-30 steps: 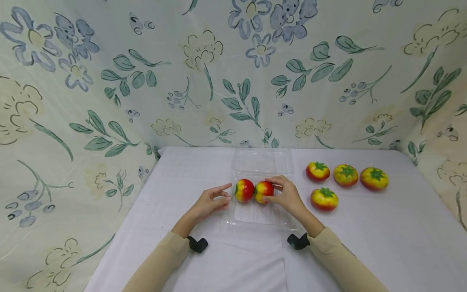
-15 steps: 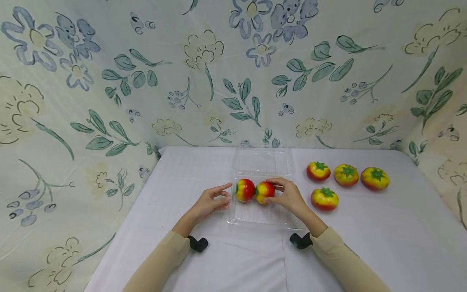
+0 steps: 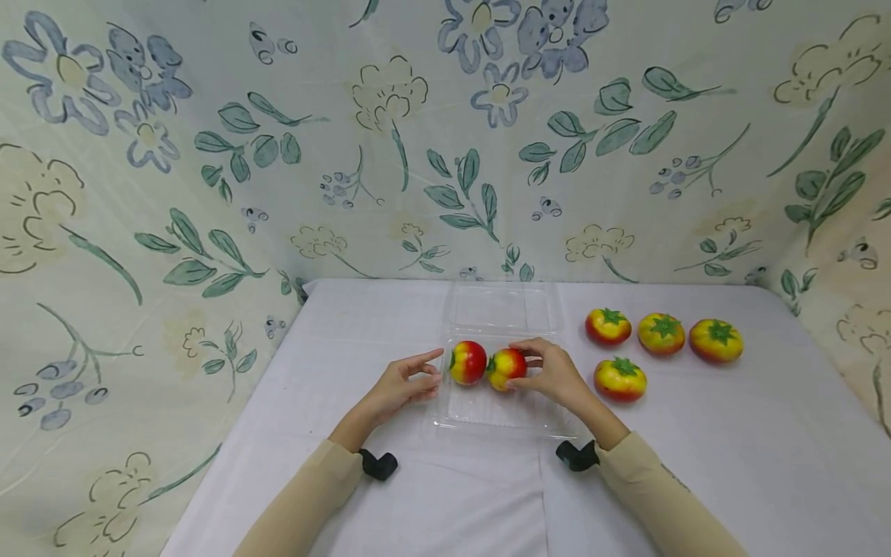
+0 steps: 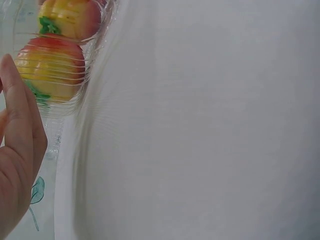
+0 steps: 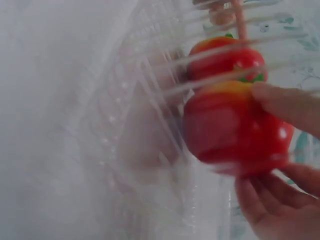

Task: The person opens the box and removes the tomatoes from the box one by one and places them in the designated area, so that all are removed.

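In the head view my right hand (image 3: 553, 377) pinches a red-and-yellow persimmon (image 3: 506, 370) between thumb and fingers, inside a clear plastic box (image 3: 501, 416). The right wrist view shows this gripped persimmon (image 5: 235, 130) close up, partly behind the ribbed clear wall. Another persimmon (image 3: 468, 363) lies on its side at the left end of the box, its green calyx facing left. My left hand (image 3: 400, 387) is beside the box's left wall, fingers extended and holding nothing. Whether its fingertips touch the wall, I cannot tell.
The box's clear lid (image 3: 503, 308) lies folded back toward the floral cloth wall. Several more persimmons stand calyx-up to the right, the nearest persimmon (image 3: 619, 380) just beyond my right hand. A white cloth (image 3: 696, 456) covers the table.
My right hand and the persimmon it pinches have shifted slightly right, widening the gap between the two persimmons in the box. My left hand stays in place.
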### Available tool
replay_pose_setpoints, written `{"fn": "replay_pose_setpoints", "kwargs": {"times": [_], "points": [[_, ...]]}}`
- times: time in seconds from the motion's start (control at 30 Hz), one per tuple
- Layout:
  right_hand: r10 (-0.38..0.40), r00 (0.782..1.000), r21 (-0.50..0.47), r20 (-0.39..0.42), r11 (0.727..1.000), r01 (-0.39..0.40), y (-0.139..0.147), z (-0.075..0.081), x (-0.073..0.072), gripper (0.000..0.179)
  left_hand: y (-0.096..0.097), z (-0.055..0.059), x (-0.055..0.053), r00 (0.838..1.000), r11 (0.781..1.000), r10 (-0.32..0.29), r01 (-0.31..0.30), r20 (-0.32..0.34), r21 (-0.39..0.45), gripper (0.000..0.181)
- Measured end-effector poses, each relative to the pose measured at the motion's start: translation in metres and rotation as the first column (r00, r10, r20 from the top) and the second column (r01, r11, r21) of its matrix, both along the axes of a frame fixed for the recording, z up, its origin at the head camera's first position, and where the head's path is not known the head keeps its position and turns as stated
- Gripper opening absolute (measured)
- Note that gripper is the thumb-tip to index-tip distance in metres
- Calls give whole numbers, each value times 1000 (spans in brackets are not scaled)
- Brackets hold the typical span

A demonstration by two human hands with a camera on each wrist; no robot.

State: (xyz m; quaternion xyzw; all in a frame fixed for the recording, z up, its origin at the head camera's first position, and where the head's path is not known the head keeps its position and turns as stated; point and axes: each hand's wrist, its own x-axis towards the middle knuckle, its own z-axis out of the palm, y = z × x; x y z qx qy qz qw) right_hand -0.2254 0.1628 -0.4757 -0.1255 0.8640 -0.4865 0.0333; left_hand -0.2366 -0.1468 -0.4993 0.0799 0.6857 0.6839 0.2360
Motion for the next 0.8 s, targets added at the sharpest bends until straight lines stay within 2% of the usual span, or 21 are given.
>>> {"fn": "replay_pose_setpoints", "kwargs": {"times": [0.37, 0.8], "points": [[3, 1000, 19, 25, 1000, -3, 0, 3, 2, 59, 0, 1, 0, 1000, 1000, 3, -3, 2, -22, 58], [10, 1000, -19, 27, 1000, -9, 9, 9, 4, 59, 1, 0, -1, 1000, 1000, 8, -8, 6, -22, 58]]}}
